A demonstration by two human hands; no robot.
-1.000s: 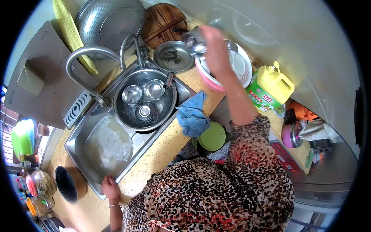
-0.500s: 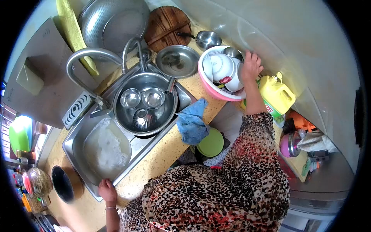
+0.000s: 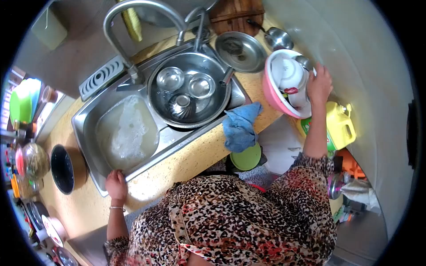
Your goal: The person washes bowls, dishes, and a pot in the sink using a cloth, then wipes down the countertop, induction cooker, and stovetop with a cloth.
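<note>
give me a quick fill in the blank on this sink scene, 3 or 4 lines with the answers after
1. The right hand rests on the rim of the ____ basin that holds white bowls.
2. The left hand grips the front edge of the ____.
3. Inside the big steel bowl in the sink lie ____ small steel bowls.
4. The blue cloth lies on the counter, and the detergent jug beside the basin is ____.

Missing words: pink; sink; three; yellow
</note>
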